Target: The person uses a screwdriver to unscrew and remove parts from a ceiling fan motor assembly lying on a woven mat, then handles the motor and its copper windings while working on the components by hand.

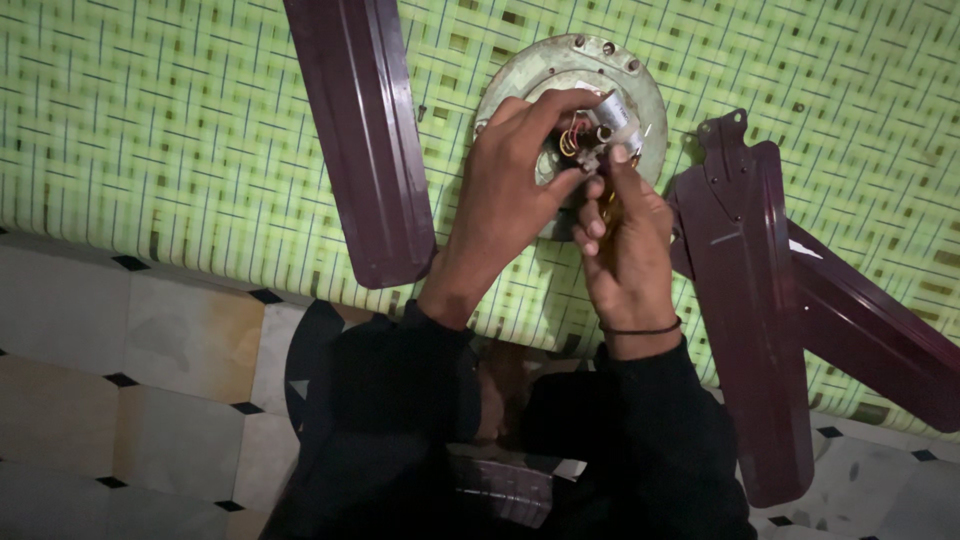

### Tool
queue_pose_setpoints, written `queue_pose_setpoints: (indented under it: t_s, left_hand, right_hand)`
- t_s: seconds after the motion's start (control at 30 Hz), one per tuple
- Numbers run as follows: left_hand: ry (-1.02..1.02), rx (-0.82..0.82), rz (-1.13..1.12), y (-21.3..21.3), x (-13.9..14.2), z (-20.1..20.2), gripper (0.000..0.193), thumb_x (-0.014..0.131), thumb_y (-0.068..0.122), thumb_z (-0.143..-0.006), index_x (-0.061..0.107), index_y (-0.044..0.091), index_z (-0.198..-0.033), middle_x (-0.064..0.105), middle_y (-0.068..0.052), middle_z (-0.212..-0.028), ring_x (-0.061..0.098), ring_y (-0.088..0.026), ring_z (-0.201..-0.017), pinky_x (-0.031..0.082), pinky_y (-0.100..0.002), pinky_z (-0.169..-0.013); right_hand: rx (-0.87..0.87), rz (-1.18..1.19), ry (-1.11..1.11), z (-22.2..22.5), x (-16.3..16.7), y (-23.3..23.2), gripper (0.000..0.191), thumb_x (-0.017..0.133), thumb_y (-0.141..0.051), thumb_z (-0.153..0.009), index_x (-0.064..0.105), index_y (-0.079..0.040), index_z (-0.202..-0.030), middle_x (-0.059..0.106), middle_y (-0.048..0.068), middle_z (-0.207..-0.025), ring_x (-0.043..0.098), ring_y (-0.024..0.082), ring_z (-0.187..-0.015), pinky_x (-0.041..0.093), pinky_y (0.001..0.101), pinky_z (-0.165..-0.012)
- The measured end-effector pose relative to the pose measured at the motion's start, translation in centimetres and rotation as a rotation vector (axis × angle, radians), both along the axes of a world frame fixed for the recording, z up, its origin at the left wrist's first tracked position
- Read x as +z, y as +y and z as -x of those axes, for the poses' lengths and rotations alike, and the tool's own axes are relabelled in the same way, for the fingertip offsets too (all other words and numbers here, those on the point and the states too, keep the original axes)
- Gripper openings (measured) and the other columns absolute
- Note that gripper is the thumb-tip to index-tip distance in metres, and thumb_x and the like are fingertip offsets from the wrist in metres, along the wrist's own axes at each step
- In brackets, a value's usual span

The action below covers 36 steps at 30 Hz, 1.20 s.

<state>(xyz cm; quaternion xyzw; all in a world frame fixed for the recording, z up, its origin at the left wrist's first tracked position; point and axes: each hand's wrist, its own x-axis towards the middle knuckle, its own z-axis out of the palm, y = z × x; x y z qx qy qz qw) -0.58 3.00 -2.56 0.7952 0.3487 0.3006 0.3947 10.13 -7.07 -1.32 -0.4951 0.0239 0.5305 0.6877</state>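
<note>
Seen from above, two hands meet over a round grey fan motor (pixel 640 85) lying on a green woven mat (pixel 180 140), far of centre. The left hand (pixel 515 185) reaches up from the near side, wrist bent, fingers curled around a small silver capacitor (pixel 612 110) with red and yellow wires (pixel 570 140). The right hand (pixel 625 245), a black band at its wrist, stands upright just beside it, fingertips pinching the wires beneath the capacitor. Dark maroon blades (pixel 365 130) lie left and right.
</note>
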Motion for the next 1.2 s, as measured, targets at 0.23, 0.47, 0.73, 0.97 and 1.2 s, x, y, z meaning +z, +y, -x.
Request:
queue_pose_setpoints:
  t_s: [0.23,0.47,0.73,0.97,1.2]
  left_hand:
    - [0.000,0.002,-0.006,0.0,0.2,0.1,0.065,0.090,0.008,-0.078,0.061,0.019,-0.135,0.068,-0.005,-0.111,0.073,-0.019,-0.103,0.063,-0.029,-0.086]
    - [-0.019,-0.005,-0.011,-0.1,0.2,0.3,0.066,0.090,0.008,-0.077,0.061,0.019,-0.135,0.068,-0.006,-0.112,0.073,-0.019,-0.104,0.063,-0.029,-0.085]
    - [-0.004,0.004,-0.012,0.0,0.0,0.1,0.065,0.090,0.008,-0.077,0.061,0.019,-0.135,0.068,-0.006,-0.112,0.073,-0.020,-0.104,0.063,-0.030,-0.087]
    - [-0.021,0.000,0.008,-0.2,0.7,0.5,0.064,0.089,0.004,-0.078,0.061,0.019,-0.134,0.068,-0.005,-0.112,0.074,-0.020,-0.104,0.062,-0.031,-0.088]
    - [-0.036,0.000,0.043,-0.2,0.7,0.3,0.066,0.089,0.005,-0.076,0.061,0.019,-0.134,0.066,-0.007,-0.113,0.074,-0.020,-0.105,0.064,-0.030,-0.087]
  right_hand:
    - [0.004,-0.021,0.002,-0.3,-0.8,0.1,0.019,0.069,-0.021,-0.103,0.061,-0.006,-0.093,0.061,-0.001,-0.077,0.047,0.002,-0.053,0.035,0.0177,-0.042]
    - [-0.021,-0.037,0.012,-0.3,-1.2,0.1,0.014,0.069,-0.017,-0.103,0.063,-0.005,-0.098,0.061,-0.001,-0.077,0.045,0.002,-0.053,0.035,0.0175,-0.043]
    - [0.003,0.036,-0.012,-0.2,-0.3,0.1,0.023,0.068,-0.021,-0.103,0.060,-0.005,-0.089,0.061,0.001,-0.075,0.045,0.004,-0.049,0.033,0.0189,-0.039]
    - [-0.014,-0.019,0.041,-0.6,-1.6,0.1,0.015,0.070,-0.018,-0.102,0.063,-0.006,-0.095,0.059,-0.001,-0.075,0.044,0.003,-0.050,0.031,0.0182,-0.040]
    - [-0.016,-0.092,0.061,-0.8,-2.1,0.2,0.010,0.070,-0.014,-0.102,0.064,-0.006,-0.100,0.059,-0.002,-0.076,0.045,0.002,-0.052,0.033,0.0178,-0.043]
